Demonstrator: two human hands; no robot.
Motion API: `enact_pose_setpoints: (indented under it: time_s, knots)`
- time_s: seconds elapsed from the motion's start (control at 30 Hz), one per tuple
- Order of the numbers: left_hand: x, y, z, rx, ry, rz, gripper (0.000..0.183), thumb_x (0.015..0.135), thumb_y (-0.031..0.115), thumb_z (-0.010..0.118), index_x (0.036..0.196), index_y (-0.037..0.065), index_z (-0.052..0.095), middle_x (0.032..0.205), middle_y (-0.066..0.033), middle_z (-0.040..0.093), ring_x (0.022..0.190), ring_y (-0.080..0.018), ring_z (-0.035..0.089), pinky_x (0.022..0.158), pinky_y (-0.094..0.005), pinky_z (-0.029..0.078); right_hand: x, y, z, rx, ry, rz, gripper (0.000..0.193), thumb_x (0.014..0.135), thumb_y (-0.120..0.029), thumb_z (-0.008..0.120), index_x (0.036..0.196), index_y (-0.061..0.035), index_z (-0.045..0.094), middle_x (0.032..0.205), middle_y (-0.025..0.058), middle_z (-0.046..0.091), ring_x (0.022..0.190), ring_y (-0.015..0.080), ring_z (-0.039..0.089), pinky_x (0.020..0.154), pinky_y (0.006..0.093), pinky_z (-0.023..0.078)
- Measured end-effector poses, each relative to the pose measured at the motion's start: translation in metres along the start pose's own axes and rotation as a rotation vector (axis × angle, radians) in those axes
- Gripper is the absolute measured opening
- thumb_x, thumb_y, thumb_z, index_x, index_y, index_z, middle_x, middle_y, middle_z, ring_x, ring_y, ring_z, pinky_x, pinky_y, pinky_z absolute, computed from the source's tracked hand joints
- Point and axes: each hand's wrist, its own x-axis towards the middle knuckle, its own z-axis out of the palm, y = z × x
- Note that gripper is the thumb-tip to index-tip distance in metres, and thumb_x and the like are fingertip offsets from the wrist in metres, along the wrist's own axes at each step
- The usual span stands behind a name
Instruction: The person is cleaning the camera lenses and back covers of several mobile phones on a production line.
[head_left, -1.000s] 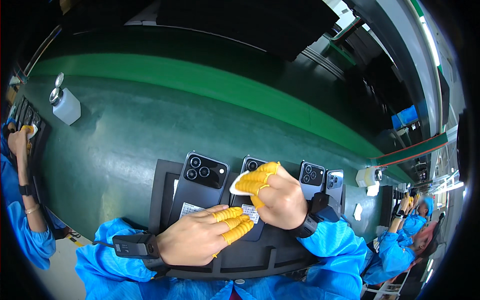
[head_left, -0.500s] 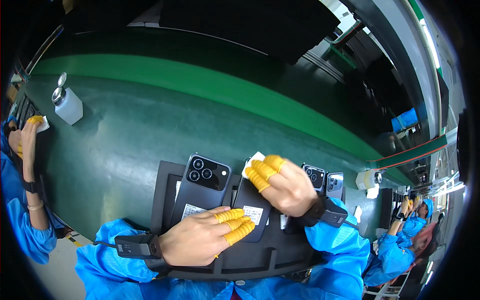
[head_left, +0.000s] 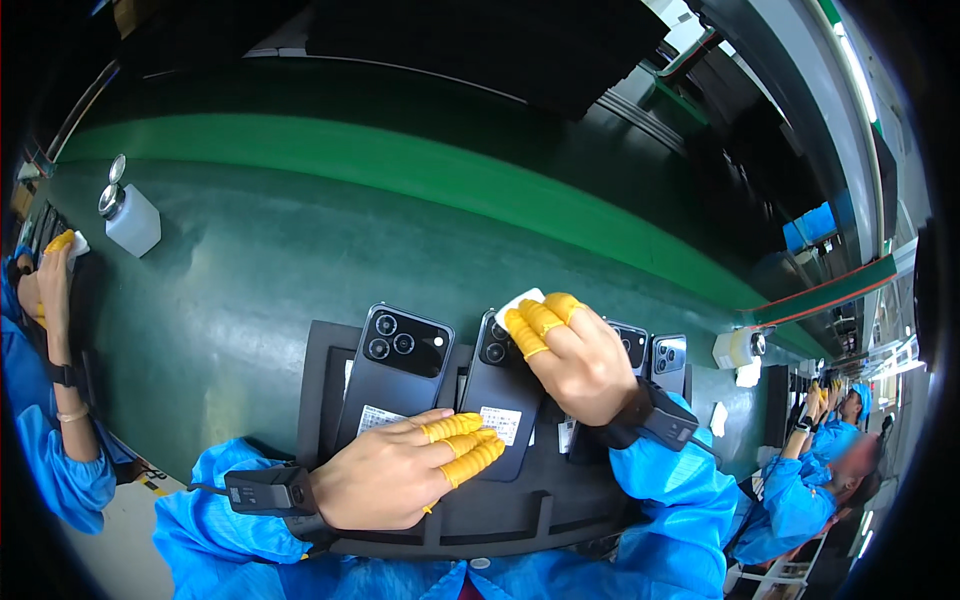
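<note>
Several dark phones lie backs up in a black tray [head_left: 318, 400] at the near edge of a green belt. My right hand [head_left: 570, 360], with yellow finger cots, presses a white wiping cloth [head_left: 520, 301] on the top of the second phone [head_left: 500, 395]. The fingertips of my left hand [head_left: 400, 470], also in yellow cots, rest on that phone's lower end by its white label. The first phone [head_left: 395, 370] lies just to the left, untouched. Further phones [head_left: 668, 358] show past my right hand.
A white dispenser bottle [head_left: 128, 215] stands far left on the green belt [head_left: 300, 240]. A co-worker's hand [head_left: 50, 290] with a cloth is at the left edge. Another white bottle [head_left: 738, 348] sits right, and other workers in blue sit beyond it.
My right hand with the cloth slid up the second phone from its middle to its camera end. My left hand stayed put. The co-worker's hand at left rose.
</note>
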Motion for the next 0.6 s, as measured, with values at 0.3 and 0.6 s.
enact_pose_setpoints:
  time_s: [0.3, 0.6]
  knots:
    - [0.0, 0.0, 0.001, 0.0, 0.004, -0.013, 0.06, 0.082, 0.012, 0.062, 0.142, 0.01, 0.058, 0.137, -0.0057, 0.063, 0.129, -0.0198, 0.059, 0.116, -0.0363, 0.042, -0.017, -0.003, -0.037, 0.056, 0.032, 0.122, 0.042, 0.06, 0.001, 0.071, 0.101, 0.0045, 0.072, 0.101, 0.0135, 0.065, 0.091, 0.0312, 0.064, 0.078, 0.0393, 0.058]
    - [0.003, 0.002, -0.002, -0.01, 0.017, -0.008, 0.063, 0.078, 0.011, 0.063, 0.141, 0.01, 0.059, 0.133, -0.0063, 0.065, 0.128, -0.0208, 0.06, 0.114, -0.0374, 0.044, -0.004, -0.013, 0.001, 0.261, 0.009, 0.184, 0.025, 0.063, -0.002, 0.069, 0.088, -0.0004, 0.073, 0.095, 0.0095, 0.065, 0.093, 0.0296, 0.063, 0.08, 0.037, 0.057]
